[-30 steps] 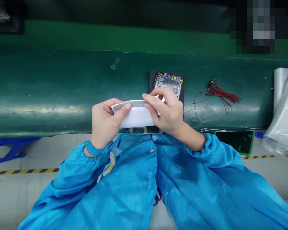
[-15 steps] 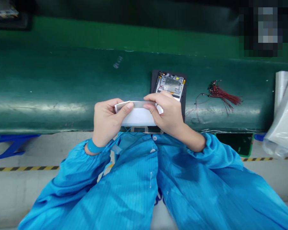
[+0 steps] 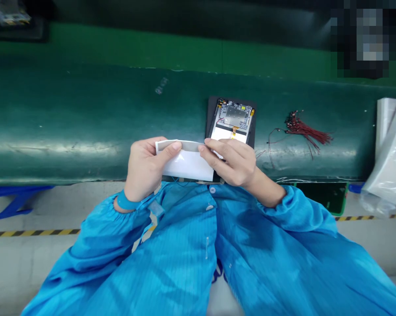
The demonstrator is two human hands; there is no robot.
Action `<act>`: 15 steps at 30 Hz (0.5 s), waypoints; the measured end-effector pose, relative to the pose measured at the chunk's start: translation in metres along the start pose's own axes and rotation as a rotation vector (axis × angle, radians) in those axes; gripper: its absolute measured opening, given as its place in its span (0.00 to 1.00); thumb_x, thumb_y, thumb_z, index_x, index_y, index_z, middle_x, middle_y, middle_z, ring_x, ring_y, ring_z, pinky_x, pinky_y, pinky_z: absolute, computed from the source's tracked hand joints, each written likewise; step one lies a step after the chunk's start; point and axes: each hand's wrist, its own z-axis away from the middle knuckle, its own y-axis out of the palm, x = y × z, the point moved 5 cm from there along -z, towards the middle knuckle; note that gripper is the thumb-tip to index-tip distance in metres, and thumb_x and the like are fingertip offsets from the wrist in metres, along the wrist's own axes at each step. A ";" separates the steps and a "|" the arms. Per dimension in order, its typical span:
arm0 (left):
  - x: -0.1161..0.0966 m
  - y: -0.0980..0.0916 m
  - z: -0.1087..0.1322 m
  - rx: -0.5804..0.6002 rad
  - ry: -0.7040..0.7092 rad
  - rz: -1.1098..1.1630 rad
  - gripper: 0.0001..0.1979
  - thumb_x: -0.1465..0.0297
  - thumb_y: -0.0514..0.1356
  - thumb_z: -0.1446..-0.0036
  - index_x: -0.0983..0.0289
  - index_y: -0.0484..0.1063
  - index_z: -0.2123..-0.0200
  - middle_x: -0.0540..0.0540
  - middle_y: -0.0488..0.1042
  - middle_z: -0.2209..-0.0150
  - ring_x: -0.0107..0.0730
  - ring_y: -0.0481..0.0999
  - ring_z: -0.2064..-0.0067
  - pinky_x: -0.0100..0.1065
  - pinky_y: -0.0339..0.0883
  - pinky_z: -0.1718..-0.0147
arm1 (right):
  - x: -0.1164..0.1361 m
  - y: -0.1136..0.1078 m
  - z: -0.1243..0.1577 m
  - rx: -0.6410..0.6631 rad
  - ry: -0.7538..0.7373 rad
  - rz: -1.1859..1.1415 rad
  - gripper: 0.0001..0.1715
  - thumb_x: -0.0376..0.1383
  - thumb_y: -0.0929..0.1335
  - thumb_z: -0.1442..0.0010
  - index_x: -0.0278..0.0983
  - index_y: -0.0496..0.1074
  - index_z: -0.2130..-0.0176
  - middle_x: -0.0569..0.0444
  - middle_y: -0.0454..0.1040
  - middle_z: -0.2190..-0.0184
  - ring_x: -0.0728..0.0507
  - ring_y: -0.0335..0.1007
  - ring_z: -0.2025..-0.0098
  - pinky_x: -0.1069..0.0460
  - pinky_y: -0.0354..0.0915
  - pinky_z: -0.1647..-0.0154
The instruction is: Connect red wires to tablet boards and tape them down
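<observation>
A thin, flat white rectangular piece [image 3: 191, 166] with a grey band along its upper edge is held in front of my body, over the bench's near edge. My left hand [image 3: 145, 164] grips its left end, thumb on the grey band and fingers behind. At the upper right corner, my right hand [image 3: 233, 160] pinches the edge with thumb and fingertips; the exact contact is partly hidden. Just beyond my right hand lies an opened tablet [image 3: 235, 116] with its circuit board showing, on a dark pad [image 3: 212, 107].
A bundle of thin dark-red wires [image 3: 308, 129] lies right of the tablet on the green bench mat [image 3: 86, 109]. Clear plastic bags [image 3: 390, 149] hang over the bench edge at far right. A green-rimmed tray [image 3: 326, 197] sits below the edge.
My right hand has shifted slightly right and down, its fingers now closer together at the corner. More of the white piece and of the tablet shows. My left hand stays nearly in place.
</observation>
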 end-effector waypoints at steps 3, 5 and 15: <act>0.000 -0.002 0.001 -0.037 0.022 -0.019 0.18 0.54 0.73 0.47 0.62 0.76 0.75 0.48 0.67 0.80 0.24 0.61 0.79 0.30 0.51 0.82 | -0.002 -0.006 -0.009 -0.059 0.149 -0.106 0.13 0.36 0.67 0.28 0.44 0.77 0.47 0.49 0.78 0.53 0.43 0.73 0.55 0.47 0.71 0.57; -0.005 -0.001 0.002 -0.057 0.050 -0.052 0.18 0.54 0.72 0.47 0.61 0.76 0.75 0.48 0.66 0.80 0.24 0.61 0.79 0.31 0.50 0.81 | -0.002 -0.008 -0.013 -0.048 0.285 -0.119 0.12 0.38 0.66 0.27 0.43 0.78 0.49 0.49 0.77 0.58 0.43 0.73 0.56 0.47 0.71 0.57; -0.012 0.000 0.001 -0.035 0.054 -0.050 0.18 0.57 0.72 0.46 0.61 0.74 0.77 0.48 0.64 0.80 0.24 0.59 0.78 0.31 0.50 0.81 | 0.006 -0.008 0.001 -0.081 0.014 0.136 0.13 0.31 0.68 0.31 0.43 0.78 0.50 0.52 0.79 0.62 0.47 0.71 0.65 0.51 0.64 0.69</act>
